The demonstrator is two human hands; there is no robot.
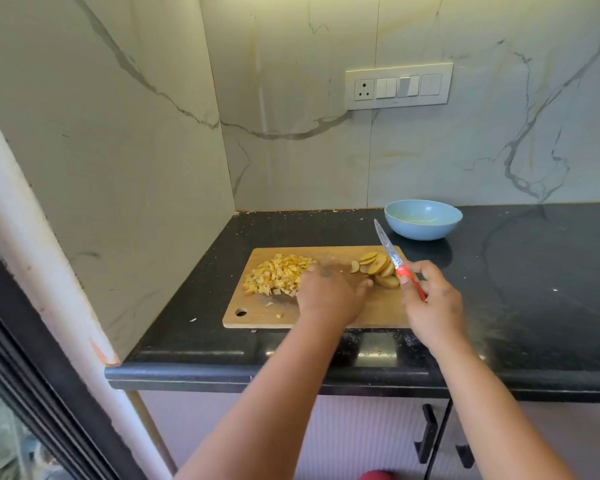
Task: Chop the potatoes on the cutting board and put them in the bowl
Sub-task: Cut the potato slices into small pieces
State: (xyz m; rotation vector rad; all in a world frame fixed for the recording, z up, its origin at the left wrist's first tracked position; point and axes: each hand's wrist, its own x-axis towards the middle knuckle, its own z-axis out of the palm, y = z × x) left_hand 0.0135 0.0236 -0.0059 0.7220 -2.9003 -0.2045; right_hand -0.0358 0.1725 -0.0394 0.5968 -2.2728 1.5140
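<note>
A wooden cutting board [329, 254] lies on the black counter. On its left part sits a heap of diced potato [278, 273]. A fan of potato slices [376, 266] lies on its right part. My left hand [328, 296] rests palm down on the board between them, fingers straight, its edge against the diced heap. My right hand [430, 303] grips a red-handled knife [392, 259], whose blade points up and away above the slices. The light blue bowl [423, 220] stands behind the board to the right and looks empty.
The black counter [534, 271] runs off to the right. Marble walls close the left side and the back. A switch panel [399, 86] is on the back wall. Small potato scraps lie near the board's front left corner [193, 319]. Cabinet doors with black handles are below.
</note>
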